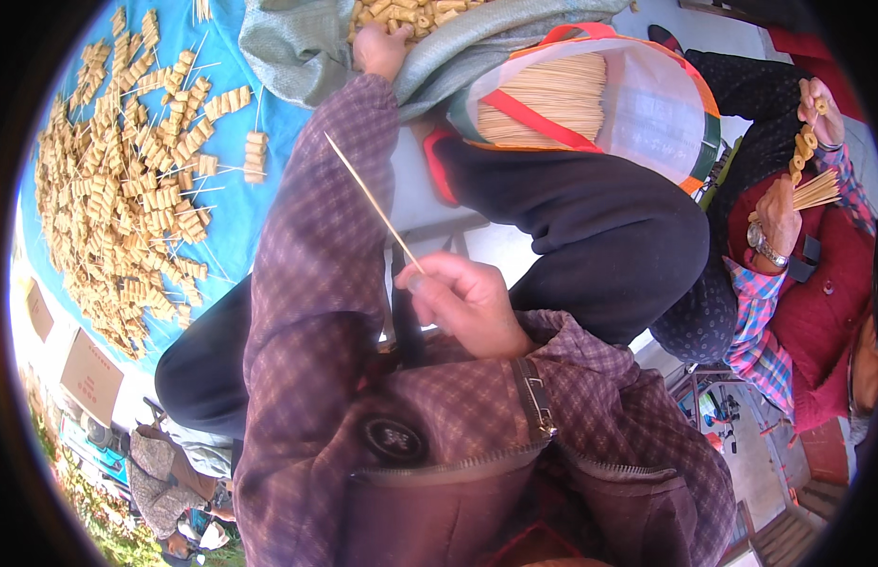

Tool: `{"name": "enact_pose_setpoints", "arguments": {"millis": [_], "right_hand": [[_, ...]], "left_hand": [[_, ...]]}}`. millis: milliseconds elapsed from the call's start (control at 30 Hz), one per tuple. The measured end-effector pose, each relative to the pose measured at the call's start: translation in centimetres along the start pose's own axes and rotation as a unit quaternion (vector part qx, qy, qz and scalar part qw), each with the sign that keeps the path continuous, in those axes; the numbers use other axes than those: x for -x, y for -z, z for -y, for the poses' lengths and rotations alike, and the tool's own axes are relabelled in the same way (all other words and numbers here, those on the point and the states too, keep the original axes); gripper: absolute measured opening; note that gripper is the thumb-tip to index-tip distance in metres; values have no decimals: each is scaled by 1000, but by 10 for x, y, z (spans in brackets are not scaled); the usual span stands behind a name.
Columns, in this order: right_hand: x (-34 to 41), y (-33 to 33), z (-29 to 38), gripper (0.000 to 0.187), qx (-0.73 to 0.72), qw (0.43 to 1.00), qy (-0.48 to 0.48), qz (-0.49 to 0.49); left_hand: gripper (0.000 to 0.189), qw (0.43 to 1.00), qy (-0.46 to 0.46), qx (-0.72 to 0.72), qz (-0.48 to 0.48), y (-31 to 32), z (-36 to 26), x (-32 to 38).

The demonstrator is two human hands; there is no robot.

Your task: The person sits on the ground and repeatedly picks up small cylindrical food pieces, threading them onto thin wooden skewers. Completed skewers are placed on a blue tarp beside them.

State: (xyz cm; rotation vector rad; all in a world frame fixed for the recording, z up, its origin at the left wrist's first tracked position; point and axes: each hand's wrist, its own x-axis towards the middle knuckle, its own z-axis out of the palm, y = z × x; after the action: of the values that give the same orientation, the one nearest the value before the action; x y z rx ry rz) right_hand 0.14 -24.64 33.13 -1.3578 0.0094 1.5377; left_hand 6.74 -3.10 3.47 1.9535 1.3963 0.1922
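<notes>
A thin wooden skewer [371, 198] is pinched at one end between the thumb and fingers of my right hand [467, 305], in front of my jacket. The skewer is bare and points up and left. My left hand [381, 49] reaches to the short tan rolls [410, 13] in a grey-green woven sack [286, 49]; some of its fingers are hidden, and whether they hold a roll cannot be told. Beside the sack, a white bag with orange trim [641, 120] holds a thick bundle of skewers [559, 96].
Many skewered rolls [120, 205] are heaped on a blue sheet [254, 212] at left. At right a person in a checked sleeve [757, 290] holds threaded rolls [802, 152] and skewers [814, 191]. Cardboard boxes [91, 375] and another person [162, 482] are lower left.
</notes>
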Motion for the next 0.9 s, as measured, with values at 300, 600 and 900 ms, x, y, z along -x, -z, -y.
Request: {"name": "enact_pose_setpoints", "arguments": {"millis": [300,600,900], "right_hand": [[-1,0,1,12,10,1000,4,1],[-1,0,4,13,21,1000,-2,0],[-2,-2,-1,12,0,1000,3,-6]], "left_hand": [[24,837,224,486,113,7,0,6],[33,834,137,513,151,-7,-2,10],[29,882,166,430,96,0,15,25]]}}
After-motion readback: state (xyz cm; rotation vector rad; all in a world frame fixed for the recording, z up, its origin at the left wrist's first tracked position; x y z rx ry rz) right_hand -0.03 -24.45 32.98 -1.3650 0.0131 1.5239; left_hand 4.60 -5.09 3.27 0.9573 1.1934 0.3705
